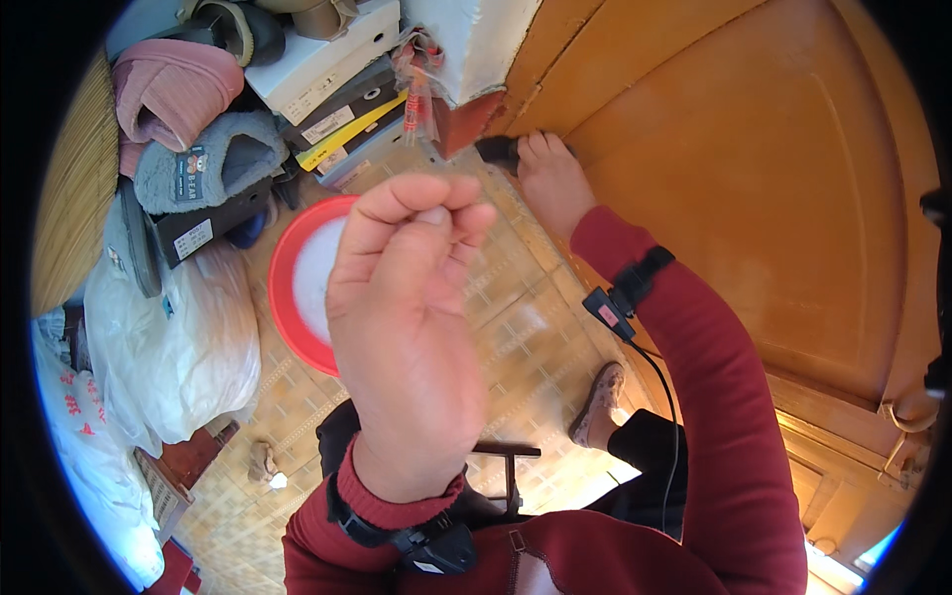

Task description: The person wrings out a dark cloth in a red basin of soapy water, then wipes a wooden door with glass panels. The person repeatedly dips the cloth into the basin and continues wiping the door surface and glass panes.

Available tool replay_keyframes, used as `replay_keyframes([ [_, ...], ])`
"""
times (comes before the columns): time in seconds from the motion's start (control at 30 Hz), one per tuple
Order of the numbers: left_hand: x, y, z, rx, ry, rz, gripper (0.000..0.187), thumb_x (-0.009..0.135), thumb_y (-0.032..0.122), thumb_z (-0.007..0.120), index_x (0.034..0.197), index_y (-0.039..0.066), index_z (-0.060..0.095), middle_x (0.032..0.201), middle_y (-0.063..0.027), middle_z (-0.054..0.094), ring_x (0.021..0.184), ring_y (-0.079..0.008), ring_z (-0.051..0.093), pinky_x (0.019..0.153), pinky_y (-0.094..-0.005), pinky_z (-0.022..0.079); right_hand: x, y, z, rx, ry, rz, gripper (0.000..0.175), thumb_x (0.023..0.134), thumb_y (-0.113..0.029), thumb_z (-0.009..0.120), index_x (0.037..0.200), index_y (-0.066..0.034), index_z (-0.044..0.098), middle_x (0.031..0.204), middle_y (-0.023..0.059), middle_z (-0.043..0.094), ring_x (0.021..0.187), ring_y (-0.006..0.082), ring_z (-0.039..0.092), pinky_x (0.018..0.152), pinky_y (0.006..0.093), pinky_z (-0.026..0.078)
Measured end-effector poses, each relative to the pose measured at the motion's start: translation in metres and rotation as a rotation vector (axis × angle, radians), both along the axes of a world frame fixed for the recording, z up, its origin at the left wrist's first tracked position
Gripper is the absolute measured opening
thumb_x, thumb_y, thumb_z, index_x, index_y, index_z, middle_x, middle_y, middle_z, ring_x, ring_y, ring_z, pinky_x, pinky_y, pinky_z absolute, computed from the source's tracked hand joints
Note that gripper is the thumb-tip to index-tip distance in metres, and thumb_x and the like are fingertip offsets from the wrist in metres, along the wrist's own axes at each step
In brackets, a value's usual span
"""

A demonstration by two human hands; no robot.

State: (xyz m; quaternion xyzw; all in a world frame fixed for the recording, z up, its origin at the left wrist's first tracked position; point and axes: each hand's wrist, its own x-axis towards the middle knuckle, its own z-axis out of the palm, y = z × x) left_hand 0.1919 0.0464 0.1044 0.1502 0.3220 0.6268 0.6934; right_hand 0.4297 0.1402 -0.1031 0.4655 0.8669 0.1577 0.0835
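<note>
My left hand (pixel 409 320) is raised close to the camera, palm side showing, with its fingers curled in and the thumb tip against them. Nothing shows between them. Beyond it, on the tiled floor, a red plastic basin (pixel 286 316) holds white foam or suds; the hand hides its right part. My right hand (pixel 550 175) is stretched out to the foot of the orange-brown wooden door (pixel 751 193). Its fingers lie over a dark object (pixel 497 152) that sticks out on both sides of them; what it is cannot be told.
Shoe boxes (pixel 327 67), a grey fluffy slipper (pixel 216 160) and pink slippers (pixel 178 85) are stacked at the upper left. Below them stand filled white plastic bags (pixel 178 335). A clear plastic bag (pixel 418 89) hangs by the wall corner. A small brown object (pixel 262 462) lies on the floor.
</note>
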Motion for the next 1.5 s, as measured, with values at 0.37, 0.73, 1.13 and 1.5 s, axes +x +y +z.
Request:
replay_keyframes([
  [0.37, 0.005, 0.007, -0.01, -0.054, 0.03, -0.047, 0.022, 0.1, 0.011, 0.058, 0.12, 0.003, 0.055, 0.119, -0.0121, 0.061, 0.107, -0.0232, 0.062, 0.107, -0.0408, 0.046, -0.017, 0.06, -0.114, -0.045, -0.342, -0.136, 0.036, 0.091, -0.016, 0.056, 0.119, -0.0036, 0.076, 0.128, 0.0133, 0.063, 0.127, 0.0331, 0.05, 0.114, 0.0406, 0.034],
  [0.73, 0.017, 0.009, -0.006, -0.136, 0.058, -0.047, 0.013, 0.104, 0.001, 0.052, 0.11, 0.003, 0.063, 0.113, -0.011, 0.068, 0.102, -0.0184, 0.065, 0.097, -0.0342, 0.051, -0.003, 0.023, -0.128, -0.411, -0.571, 0.012, 0.037, 0.093, -0.02, 0.056, 0.122, -0.009, 0.076, 0.136, 0.0127, 0.062, 0.135, 0.0314, 0.046, 0.119, 0.0532, 0.024],
  [1.13, 0.027, -0.004, -0.007, -0.093, -0.046, -0.012, 0.013, 0.1, -0.001, 0.055, 0.107, 0.002, 0.065, 0.107, -0.0083, 0.069, 0.096, -0.0147, 0.064, 0.093, -0.0296, 0.05, 0.01, 0.018, 0.084, 0.203, -0.208, 0.003, 0.038, 0.09, -0.018, 0.057, 0.118, 0.0036, 0.071, 0.139, 0.0155, 0.059, 0.132, 0.0324, 0.049, 0.114, 0.0438, 0.035],
  [1.5, 0.056, -0.01, -0.025, -0.167, -0.019, 0.022, 0.018, 0.096, -0.005, 0.051, 0.098, 0.004, 0.067, 0.094, -0.0045, 0.068, 0.086, -0.0124, 0.063, 0.082, -0.0252, 0.051, 0.021, 0.026, 0.255, 0.711, 0.104, 0.118, 0.031, 0.087, -0.008, 0.063, 0.116, -0.0049, 0.071, 0.139, 0.0117, 0.061, 0.126, 0.034, 0.057, 0.106, 0.0465, 0.044],
])
